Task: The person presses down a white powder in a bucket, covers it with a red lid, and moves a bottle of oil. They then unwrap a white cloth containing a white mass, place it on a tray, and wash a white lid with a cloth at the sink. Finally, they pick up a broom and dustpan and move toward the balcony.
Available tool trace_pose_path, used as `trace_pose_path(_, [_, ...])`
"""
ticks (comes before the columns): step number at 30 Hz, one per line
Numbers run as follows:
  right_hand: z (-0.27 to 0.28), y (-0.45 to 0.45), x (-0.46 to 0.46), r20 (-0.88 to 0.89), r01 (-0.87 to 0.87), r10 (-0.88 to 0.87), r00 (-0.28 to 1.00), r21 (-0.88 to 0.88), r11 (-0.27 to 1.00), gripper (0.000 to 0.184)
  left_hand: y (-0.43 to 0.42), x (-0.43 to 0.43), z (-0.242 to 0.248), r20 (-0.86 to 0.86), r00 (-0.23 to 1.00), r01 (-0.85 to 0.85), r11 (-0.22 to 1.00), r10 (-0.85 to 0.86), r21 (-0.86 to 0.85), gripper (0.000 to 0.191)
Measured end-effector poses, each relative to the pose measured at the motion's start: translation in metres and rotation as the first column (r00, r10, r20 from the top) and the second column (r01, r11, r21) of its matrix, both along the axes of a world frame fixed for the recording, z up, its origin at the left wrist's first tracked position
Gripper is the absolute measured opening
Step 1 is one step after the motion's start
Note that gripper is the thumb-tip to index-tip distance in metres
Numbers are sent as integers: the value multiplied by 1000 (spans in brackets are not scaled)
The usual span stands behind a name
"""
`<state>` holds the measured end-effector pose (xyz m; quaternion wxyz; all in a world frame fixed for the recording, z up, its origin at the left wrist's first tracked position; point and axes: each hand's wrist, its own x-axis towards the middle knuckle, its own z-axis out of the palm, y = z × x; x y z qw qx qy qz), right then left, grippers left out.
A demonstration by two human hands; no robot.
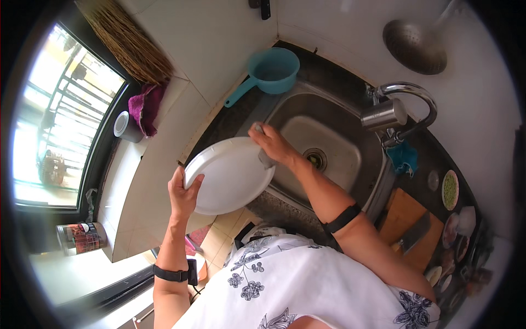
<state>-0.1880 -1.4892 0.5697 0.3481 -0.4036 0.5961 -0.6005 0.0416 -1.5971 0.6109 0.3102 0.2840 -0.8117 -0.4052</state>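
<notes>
My left hand (183, 191) grips the near left rim of a large white oval plate (234, 177), its thumb on the upper face. The plate is held tilted beside the steel sink (328, 135). At the plate's right rim, my right hand (273, 144) closes on a crumpled greyish cloth (266, 159), which touches the plate; its exact kind is unclear. Green scraps lie in the sink drain (315, 159). A chrome faucet (429, 98) with a metal cylinder curves over the sink's right side.
A blue plastic dipper (274, 70) stands behind the sink. To the right are a teal cloth (402, 158), a cleaver (415, 234) on a wooden cutting board (396, 209) and a bowl of chopped green food (450, 190). A perforated ladle (415, 47) hangs on the wall.
</notes>
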Motion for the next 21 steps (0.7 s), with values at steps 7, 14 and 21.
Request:
trace_pose_path(7, [76,-20,46,-867,-52,-289,405,-337,940,28,17,-31,4,-114,992,62,996,-55,56,33])
trace_pose_path(14, [67,-21,35,-645,171,-343,682,-316,933,34,27,-27,6,-48,999,-19,1000,19,-4,35])
trace_pose_path(21, [16,-5,8,-145,414,-423,894,-91,906,41,24,-9,-9,-108,992,-65,997,60,-40,35])
